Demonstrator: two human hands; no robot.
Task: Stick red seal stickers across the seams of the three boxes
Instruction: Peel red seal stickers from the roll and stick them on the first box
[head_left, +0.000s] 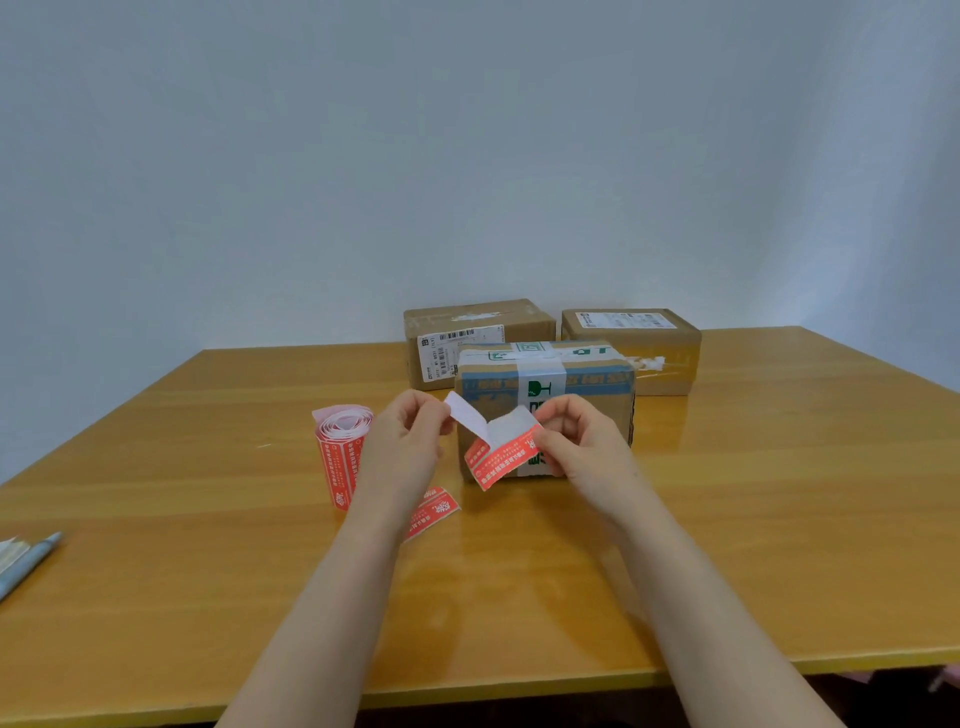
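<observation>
Three cardboard boxes stand on the wooden table (727, 519). The nearest box (587, 384) carries white tape with green print. Behind it stand a box with a barcode label (441, 332) on the left and another box (649, 343) on the right. In front of the nearest box, my right hand (576, 436) pinches a red seal sticker (498, 460). My left hand (410, 436) pinches its white backing paper (467, 415), which is partly peeled away from the sticker. A roll of red stickers (340, 447) lies left of my left hand.
A loose red sticker (434, 512) lies on the table under my left forearm. A blue pen (28, 564) and some paper sit at the left edge. A pale wall rises behind the table.
</observation>
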